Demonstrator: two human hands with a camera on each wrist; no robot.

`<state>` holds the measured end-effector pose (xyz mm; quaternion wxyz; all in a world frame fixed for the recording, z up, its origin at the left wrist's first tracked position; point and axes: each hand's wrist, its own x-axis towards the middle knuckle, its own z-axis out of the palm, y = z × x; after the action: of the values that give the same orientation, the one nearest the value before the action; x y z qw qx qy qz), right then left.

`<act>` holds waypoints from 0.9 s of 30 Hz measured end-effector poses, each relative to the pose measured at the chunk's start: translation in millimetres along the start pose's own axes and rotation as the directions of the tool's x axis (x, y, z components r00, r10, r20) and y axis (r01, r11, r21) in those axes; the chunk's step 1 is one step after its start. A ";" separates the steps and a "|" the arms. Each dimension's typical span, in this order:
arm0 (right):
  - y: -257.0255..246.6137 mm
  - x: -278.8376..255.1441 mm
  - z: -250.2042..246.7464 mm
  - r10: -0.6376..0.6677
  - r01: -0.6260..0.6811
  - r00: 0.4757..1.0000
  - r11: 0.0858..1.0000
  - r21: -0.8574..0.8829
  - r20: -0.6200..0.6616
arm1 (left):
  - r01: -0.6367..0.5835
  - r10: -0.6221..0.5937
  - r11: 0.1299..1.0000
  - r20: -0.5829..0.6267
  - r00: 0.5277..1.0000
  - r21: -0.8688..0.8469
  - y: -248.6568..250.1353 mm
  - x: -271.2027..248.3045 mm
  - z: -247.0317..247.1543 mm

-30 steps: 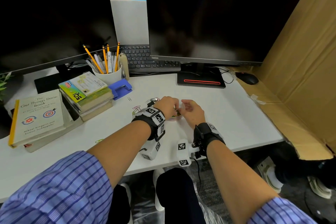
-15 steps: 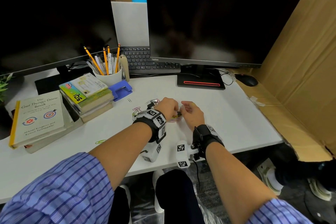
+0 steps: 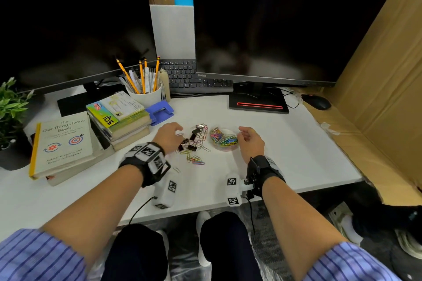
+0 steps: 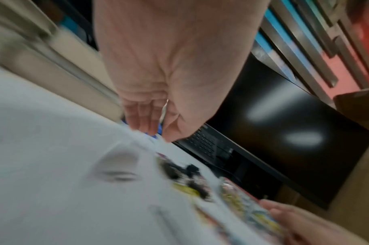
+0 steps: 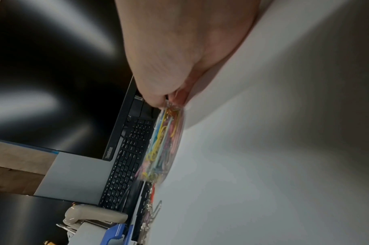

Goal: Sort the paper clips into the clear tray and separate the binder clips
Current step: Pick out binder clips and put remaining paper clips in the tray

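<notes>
A round clear tray (image 3: pixel 225 149) holding several coloured paper clips (image 3: pixel 222 139) sits mid-desk. Left of it lies a loose pile of paper clips (image 3: pixel 196 160) mixed with black binder clips (image 3: pixel 184 142). My left hand (image 3: pixel 177 136) hovers at the pile's left edge with curled fingers. In the blurred left wrist view it (image 4: pixel 158 126) seems to pinch a silver paper clip (image 4: pixel 164 110) between thumb and fingers. My right hand (image 3: pixel 241 137) is at the tray's right rim. In the right wrist view its fingertips (image 5: pixel 169 101) pinch the clear tray (image 5: pixel 180 122) at its edge.
Stacked books (image 3: pixel 123 118) and a blue hole punch (image 3: pixel 159 110) stand left of the pile, with a white pencil cup (image 3: pixel 146 96) behind them. Two monitors, a keyboard (image 3: pixel 189 77) and a mouse (image 3: pixel 316 101) line the back. Cardboard walls the right side.
The hands were close together over the tray. My left hand has since moved left to the loose pile, uncovering the tray and clips, while the right hand stays at the tray's rim.
</notes>
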<state>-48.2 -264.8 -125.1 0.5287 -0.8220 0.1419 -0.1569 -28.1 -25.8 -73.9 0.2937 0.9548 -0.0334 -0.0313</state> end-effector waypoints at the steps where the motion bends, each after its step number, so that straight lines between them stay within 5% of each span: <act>1: -0.6 -0.3 1.1 0.003 -0.003 1.000 1.000 -0.007 -0.011 | 0.047 -0.048 0.997 0.020 0.999 0.059 -14.9 -6.0 -5.8; 6: -5.2 -4.2 2.1 0.039 -0.039 0.999 0.999 -0.003 -0.029 | 0.221 -0.244 0.943 0.066 0.967 0.250 -55.1 -42.7 -37.0; 11: -19.9 -4.8 9.9 0.103 -0.104 0.994 0.992 -0.069 -0.028 | 0.202 -0.339 0.882 0.272 0.901 0.427 -51.3 -68.6 -59.8; 15: -50.5 -19.5 23.8 -0.172 0.159 0.984 0.969 -0.191 -0.054 | 0.190 -0.316 0.882 0.241 0.918 0.431 -57.3 -71.5 -56.0; 18: -73.7 -30.1 39.5 -0.218 0.244 0.959 0.960 -0.136 0.183 | 0.130 -0.219 0.916 0.201 0.955 0.380 -50.0 -66.0 -41.8; 21: -87.8 -35.0 55.9 -0.077 0.296 0.863 0.878 -0.376 0.499 | 0.088 -0.142 0.961 0.198 0.970 0.263 -38.2 -56.5 -20.9; 27: -84.3 -37.5 74.1 -0.039 0.404 0.817 0.750 -0.523 0.575 | 0.072 -0.081 0.992 0.083 0.993 0.107 -14.4 -30.7 -3.0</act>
<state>-46.4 -155.0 -81.2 0.2203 -0.9706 -0.0690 0.0677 -57.7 -9.8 -78.3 0.2404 0.9671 -0.0111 -0.0823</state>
